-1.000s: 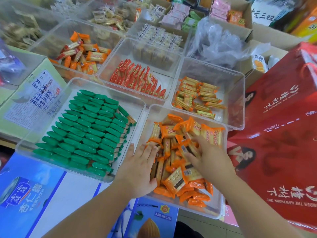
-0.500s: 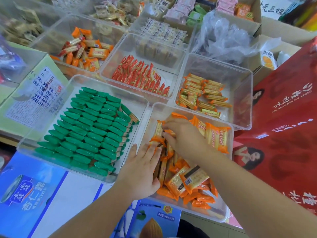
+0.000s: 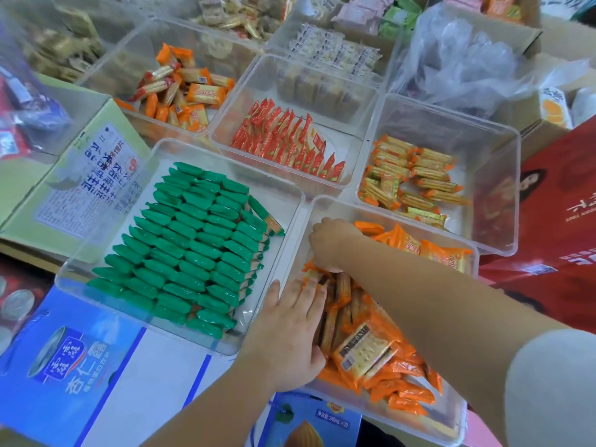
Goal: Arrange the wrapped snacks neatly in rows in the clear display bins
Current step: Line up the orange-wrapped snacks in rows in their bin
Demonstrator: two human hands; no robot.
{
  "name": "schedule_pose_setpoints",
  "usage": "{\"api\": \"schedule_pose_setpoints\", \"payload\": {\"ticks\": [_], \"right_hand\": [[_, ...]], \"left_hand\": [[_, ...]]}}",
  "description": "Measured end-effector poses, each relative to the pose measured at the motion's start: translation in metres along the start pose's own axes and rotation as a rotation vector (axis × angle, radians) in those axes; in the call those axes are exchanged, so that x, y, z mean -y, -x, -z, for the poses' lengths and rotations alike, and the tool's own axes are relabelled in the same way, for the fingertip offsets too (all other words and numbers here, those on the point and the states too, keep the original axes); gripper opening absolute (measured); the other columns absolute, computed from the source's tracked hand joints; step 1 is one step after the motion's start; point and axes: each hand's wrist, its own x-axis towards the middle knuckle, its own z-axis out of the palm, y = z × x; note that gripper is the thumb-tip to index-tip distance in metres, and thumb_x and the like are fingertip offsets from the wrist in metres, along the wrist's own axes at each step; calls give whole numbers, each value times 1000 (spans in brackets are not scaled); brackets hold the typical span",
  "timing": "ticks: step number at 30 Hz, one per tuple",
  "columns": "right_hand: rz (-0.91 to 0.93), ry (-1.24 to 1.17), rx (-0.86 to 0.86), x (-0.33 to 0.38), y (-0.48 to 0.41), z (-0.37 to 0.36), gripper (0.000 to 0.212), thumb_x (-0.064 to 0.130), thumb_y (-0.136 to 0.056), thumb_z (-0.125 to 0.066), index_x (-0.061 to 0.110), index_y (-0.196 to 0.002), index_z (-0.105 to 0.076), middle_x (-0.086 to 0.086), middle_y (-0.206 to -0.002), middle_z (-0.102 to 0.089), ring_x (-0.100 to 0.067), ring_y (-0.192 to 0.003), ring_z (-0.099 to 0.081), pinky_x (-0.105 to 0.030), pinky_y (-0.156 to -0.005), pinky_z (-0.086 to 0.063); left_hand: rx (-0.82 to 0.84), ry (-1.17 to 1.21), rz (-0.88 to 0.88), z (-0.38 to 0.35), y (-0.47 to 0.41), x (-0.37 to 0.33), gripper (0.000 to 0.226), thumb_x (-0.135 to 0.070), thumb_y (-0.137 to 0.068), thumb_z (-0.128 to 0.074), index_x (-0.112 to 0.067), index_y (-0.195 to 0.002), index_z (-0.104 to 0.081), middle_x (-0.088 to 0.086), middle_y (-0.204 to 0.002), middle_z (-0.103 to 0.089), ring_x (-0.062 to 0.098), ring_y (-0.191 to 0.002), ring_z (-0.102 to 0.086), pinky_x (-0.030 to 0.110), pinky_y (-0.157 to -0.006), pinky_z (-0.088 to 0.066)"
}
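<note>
While the head view is looking down over a spread of bins, the clear plastic display bin (image 3: 450, 424) at the lower right of the frame is holding the orange-wrapped cracker snacks (image 3: 371, 350). Near its left wall some of these packets are standing on edge in a rough row. Towards the bottom and right of the bin the others are lying in a loose heap, and a few more are leaning at its far right corner.

The left grip (image 3: 290, 333), a bare hand, is lying flat and wide. Its straight fingers are resting on the upright packets beside the left wall, and its thumb is stretching over the rim towards the neighbouring bin. The right grip (image 3: 329, 243) is reaching in from the right edge of the frame, its forearm crossing above the heap. Its knuckles are facing up at the bin's far left corner and its fingers are curling down among the packets, so whether it is pinching one cannot be told.

Just to the left, a second clear bin (image 3: 277, 201) is carrying green-wrapped snacks (image 3: 193, 246) packed in tidy slanting rows. Higher in the frame, further bins are holding red-wrapped snacks (image 3: 290, 137) in rows, yellow-and-orange packets (image 3: 409, 175) partly stacked, and loose orange biscuit packs (image 3: 180, 88) at the upper left.

A red printed carton (image 3: 554, 195) is filling the right edge. A blue drinks carton (image 3: 71, 375) is lying under the bins at the lower left, and a crumpled clear plastic bag (image 3: 467, 59) is sitting at the upper right.
</note>
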Motion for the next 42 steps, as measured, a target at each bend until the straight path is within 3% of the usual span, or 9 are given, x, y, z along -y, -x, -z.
{"api": "schedule_pose_setpoints", "payload": {"ticks": [4,10,14,24,30,33,37,39,42], "right_hand": [[57,117,-12,-7,2,-9,55,54,-93,-53,18,-133,-60,-8,-137,-46,-27,-120,-44,-39,-93,-41],[45,128,42,-4,4,-15,62,56,-94,-39,17,-142,-49,-6,-144,-48,-26,-129,-44,-41,-102,-31],[64,216,56,-4,1,-9,47,31,-95,-53,19,-141,-49,-7,-143,-50,-27,-128,-43,-41,-105,-31],[81,300,81,0,4,1,35,26,-99,-52,24,-134,-55,-4,-133,-57,-25,-123,-46,-37,-97,-35],[106,143,29,-4,12,16,30,9,-91,-63,13,-120,-63,-7,-113,-59,-28,-99,-60,-38,-78,-54],[101,28,-36,-8,18,17,34,12,-86,-67,15,-119,-61,-6,-108,-54,-27,-89,-60,-36,-66,-52],[43,-360,-165,-14,32,5,64,39,-77,-76,21,-135,-54,-3,-112,-63,-26,-101,-60,-35,-75,-52],[60,-514,-162,-14,43,2,78,41,-71,-78,22,-141,-49,-1,-119,-66,-24,-108,-61,-36,-82,-54],[74,-430,-87,-11,57,-1,76,46,-72,-77,17,-137,-50,-3,-116,-66,-26,-108,-61,-37,-82,-54]], "left_hand": [[8,-16,-5,-1,0,0,90,-54,-82,-44,-10,-158,-25,12,-164,-26,32,-150,-22,60,-120,-15],[30,-26,3,-1,-1,1,91,-56,-82,-36,-12,-160,-18,11,-167,-18,32,-153,-15,60,-120,-12],[32,-25,8,-1,-1,1,90,-56,-83,-37,-13,-160,-17,10,-167,-17,32,-153,-14,60,-120,-12],[10,4,2,0,1,0,88,-56,-84,-42,-15,-159,-21,8,-165,-22,30,-151,-20,61,-120,-17],[-12,0,-6,1,-1,0,88,-56,-82,-43,-15,-157,-23,8,-162,-26,29,-149,-21,61,-120,-17],[-7,-15,5,1,-1,0,92,-57,-81,-40,-14,-159,-15,10,-163,-23,31,-151,-16,60,-121,-10],[-17,-19,22,0,1,-1,96,-56,-82,-39,-11,-161,-8,13,-169,-9,30,-155,-1,57,-122,4],[-17,-24,23,2,1,-1,96,-56,-82,-40,-10,-161,-11,13,-169,-3,30,-156,2,58,-122,5],[-14,-29,20,5,1,-2,89,-56,-79,-45,-9,-154,-31,15,-162,-26,33,-151,-17,59,-123,-5]]}}
